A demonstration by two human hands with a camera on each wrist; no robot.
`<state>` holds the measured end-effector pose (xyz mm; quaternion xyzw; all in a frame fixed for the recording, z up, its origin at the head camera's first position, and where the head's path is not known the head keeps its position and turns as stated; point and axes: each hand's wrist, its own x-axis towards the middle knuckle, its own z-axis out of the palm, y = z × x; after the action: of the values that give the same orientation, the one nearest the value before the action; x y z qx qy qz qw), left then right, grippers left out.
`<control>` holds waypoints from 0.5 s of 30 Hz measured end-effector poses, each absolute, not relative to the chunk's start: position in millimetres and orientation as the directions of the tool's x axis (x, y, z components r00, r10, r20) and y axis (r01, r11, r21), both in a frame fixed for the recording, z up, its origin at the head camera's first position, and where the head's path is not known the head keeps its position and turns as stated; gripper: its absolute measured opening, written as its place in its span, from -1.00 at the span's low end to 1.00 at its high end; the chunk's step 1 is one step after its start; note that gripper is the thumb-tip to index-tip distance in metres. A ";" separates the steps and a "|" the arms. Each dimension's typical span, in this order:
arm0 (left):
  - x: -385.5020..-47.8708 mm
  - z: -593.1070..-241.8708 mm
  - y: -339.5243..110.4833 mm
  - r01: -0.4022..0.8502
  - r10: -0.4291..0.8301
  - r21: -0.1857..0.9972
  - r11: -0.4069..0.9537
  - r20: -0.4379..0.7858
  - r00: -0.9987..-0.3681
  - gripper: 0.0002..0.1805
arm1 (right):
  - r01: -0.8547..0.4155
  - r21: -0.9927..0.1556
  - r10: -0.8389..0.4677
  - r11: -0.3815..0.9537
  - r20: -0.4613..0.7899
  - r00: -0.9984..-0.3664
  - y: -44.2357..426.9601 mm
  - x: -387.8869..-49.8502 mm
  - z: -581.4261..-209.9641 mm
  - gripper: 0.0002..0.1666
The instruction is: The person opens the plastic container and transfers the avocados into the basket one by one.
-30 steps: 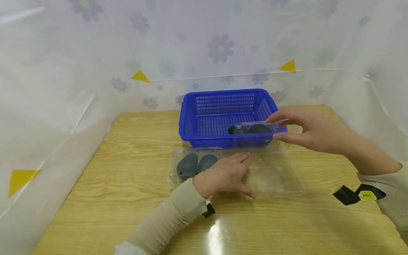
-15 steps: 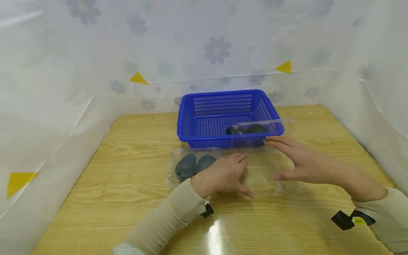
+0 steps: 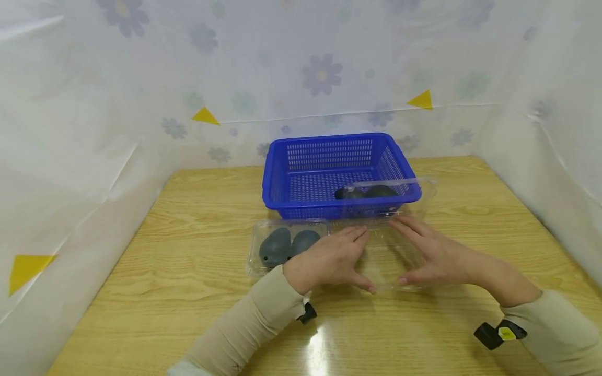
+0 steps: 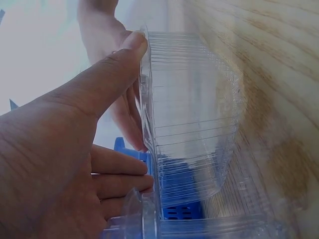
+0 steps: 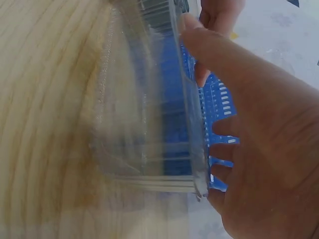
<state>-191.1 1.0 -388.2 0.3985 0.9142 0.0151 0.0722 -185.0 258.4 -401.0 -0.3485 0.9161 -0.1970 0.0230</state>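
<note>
head view looks forward-down; close wrist views share the clear box [image 4: 192, 94].

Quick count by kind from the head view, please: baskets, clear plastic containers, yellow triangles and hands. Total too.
Blue basket: 1
Clear containers: 2 (filled container, container between the hands)
Yellow triangles: 3
Hands: 2 (left hand, right hand)
Total: 8

We are seeing one clear plastic box [image 3: 383, 261] with ridged sides, sitting upright and open on the wooden table [image 3: 188, 230]; its lid [image 3: 400, 202] is standing raised at the back, near the blue basket's [image 3: 301, 210] front.
</note>
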 end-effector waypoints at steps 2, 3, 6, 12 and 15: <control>-190.6 -387.7 1.1 0.722 0.726 0.085 0.686 -0.128 -0.675 0.25 | -0.636 -0.368 -0.646 0.678 0.114 -0.754 257.3 -184.8 -404.3 0.30; -190.5 -387.5 1.2 0.721 0.725 0.084 0.688 -0.130 -0.677 0.25 | -0.642 -0.361 -0.647 0.677 0.124 -0.752 256.8 -184.4 -405.4 0.31; -190.6 -387.1 0.8 0.718 0.722 0.084 0.691 -0.132 -0.679 0.24 | -0.655 -0.339 -0.654 0.676 0.135 -0.745 256.3 -182.8 -407.2 0.34; -190.3 -387.0 0.2 0.721 0.726 0.094 0.687 -0.142 -0.673 0.23 | -0.666 -0.323 -0.664 0.672 0.135 -0.735 255.5 -177.7 -407.6 0.34; -190.3 -387.7 1.5 0.717 0.723 0.097 0.690 -0.149 -0.675 0.23 | -0.667 -0.318 -0.665 0.674 0.133 -0.735 256.0 -176.1 -407.7 0.32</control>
<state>-190.3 1.5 -387.7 0.3934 0.9150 0.0149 0.0881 -176.1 256.0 -407.7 -0.3640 0.9148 -0.1749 -0.0031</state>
